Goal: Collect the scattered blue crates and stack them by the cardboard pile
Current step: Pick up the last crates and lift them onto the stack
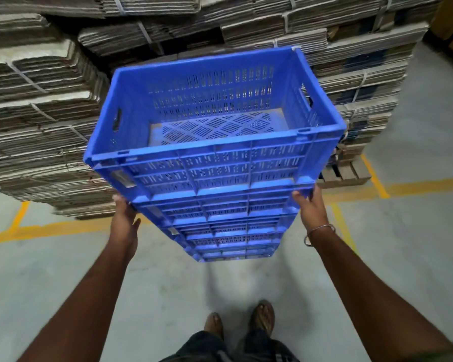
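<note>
Several blue moulded-plastic crates stand one on another in a tall column in the head view, rising from the grey concrete floor toward the camera. The topmost blue crate is rectangular and empty, its walls pierced with rows of short vertical slots, its base cut with diagonal slotted panels, and an oval handle hole in each short end. Ribbed outer faces and thick rims give the column a stepped look lower down.

The left hand presses against the column's left corner just under the top crate, fingers curled round the edge out of sight, thumb lying along the side. The right hand clasps the opposite corner at the same level, fingertips hooked over the rim; a thin metal bangle circles that wrist.

Just behind the column rise bundles of flattened brown corrugated cardboard, their layered edges rough and bound with pale straps. Worn yellow painted lines mark the smooth floor around them. Two feet in brown sandals stand below, near the column's base.
</note>
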Demonstrator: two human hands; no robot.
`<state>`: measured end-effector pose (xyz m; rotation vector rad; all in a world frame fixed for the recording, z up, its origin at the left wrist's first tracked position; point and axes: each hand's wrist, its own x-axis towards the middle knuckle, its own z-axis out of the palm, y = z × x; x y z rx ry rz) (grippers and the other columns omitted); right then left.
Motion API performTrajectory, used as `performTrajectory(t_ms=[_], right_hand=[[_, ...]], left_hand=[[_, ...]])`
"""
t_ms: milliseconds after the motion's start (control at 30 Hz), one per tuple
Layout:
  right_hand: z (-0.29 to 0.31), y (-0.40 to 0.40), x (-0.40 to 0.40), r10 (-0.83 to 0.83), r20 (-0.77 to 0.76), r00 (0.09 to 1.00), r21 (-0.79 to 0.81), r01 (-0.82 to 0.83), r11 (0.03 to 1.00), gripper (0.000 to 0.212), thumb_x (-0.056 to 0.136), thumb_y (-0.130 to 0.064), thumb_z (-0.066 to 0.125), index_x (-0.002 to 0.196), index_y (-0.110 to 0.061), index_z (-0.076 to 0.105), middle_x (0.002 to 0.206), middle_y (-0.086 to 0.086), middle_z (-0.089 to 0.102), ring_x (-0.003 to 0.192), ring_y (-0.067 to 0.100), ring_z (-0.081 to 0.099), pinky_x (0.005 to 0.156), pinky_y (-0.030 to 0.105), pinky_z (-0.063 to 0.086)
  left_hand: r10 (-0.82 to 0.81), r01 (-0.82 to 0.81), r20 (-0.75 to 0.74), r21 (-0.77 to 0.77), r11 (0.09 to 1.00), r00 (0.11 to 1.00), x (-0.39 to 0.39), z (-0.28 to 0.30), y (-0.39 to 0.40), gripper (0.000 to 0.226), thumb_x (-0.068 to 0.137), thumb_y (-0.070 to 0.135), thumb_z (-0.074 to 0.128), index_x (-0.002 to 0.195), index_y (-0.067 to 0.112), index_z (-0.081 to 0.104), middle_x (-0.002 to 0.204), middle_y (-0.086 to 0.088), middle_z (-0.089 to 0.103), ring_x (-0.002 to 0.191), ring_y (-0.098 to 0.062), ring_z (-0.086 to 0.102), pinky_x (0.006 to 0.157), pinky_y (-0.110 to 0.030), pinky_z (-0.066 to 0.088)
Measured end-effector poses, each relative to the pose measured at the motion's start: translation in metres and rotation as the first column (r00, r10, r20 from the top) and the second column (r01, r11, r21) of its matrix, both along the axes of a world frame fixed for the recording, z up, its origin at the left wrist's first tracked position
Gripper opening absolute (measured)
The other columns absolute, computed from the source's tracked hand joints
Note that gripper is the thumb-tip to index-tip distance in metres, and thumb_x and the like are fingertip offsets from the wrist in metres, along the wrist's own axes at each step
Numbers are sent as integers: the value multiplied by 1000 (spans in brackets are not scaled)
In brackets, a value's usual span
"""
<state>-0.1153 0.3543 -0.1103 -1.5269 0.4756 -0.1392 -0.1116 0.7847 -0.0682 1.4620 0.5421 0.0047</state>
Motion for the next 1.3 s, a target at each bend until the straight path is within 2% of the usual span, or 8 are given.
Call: performTrajectory(t_ms=[67,167,367,533,767,967,1133,1300], right_hand=[[-18,5,-4,36,-130,991,-11,-38,999,74,91,2,59,153,-18,24,155,6,34,141,28,36,114,52,33],[-25,10,1,62,-203,977,-38,-71,997,83,90,9,54,155,-19,12,160,4,25,143,27,31,115,51,31],[-26,20,11,5,-253,967,-71,-24,997,86,94,10,46,155,-17,-9,160,11,20,136,34,38,108,50,38],[-35,23,-4,-36,-226,973,-116,9,993,84,89,13,50,155,-15,8,159,9,24,140,30,36,110,49,38],[-27,15,-4,-5,-272,962,-141,-35,989,70,83,10,55,145,-15,34,139,9,51,124,31,50,92,42,45],[-21,19,-18,6,-283,959,-138,-47,989,68,83,3,58,144,-18,36,131,-1,52,114,21,52,89,35,42],[-17,31,-31,73,-252,965,-173,-119,978,65,87,-4,63,145,-19,37,142,6,51,127,29,51,108,50,41],[5,47,-45,103,-218,971,-302,-168,939,81,89,-9,63,155,-27,18,158,-3,29,144,22,31,113,43,36]], left_hand=[[14,-15,-110,-12,1000,994,-4,-25,2,52,101,57,33,140,28,51,143,9,54,140,-15,42,113,-43,26],[-13,4,-173,-49,999,985,3,-44,2,37,104,36,35,136,28,50,138,10,54,139,-14,42,117,-42,26],[-71,72,-131,-3,997,989,-1,-59,5,42,103,38,37,144,30,46,144,11,52,133,-11,45,112,-39,30],[-153,162,-167,40,986,974,-3,-59,23,40,105,42,37,143,33,42,144,9,49,135,-12,43,114,-42,29],[-196,219,-200,96,971,960,5,-52,18,46,106,40,35,151,31,32,146,11,43,127,-11,42,108,-38,30],[-277,311,-197,167,936,940,1,-46,20,38,102,21,47,139,29,47,130,12,55,115,-12,50,97,-36,33],[-266,317,-253,188,930,930,-7,-43,16,36,96,26,60,131,28,54,127,8,60,113,-18,56,94,-39,41],[-223,248,-114,296,922,968,-22,-34,12,42,90,28,64,131,30,57,120,8,67,107,-16,64,87,-33,46]])
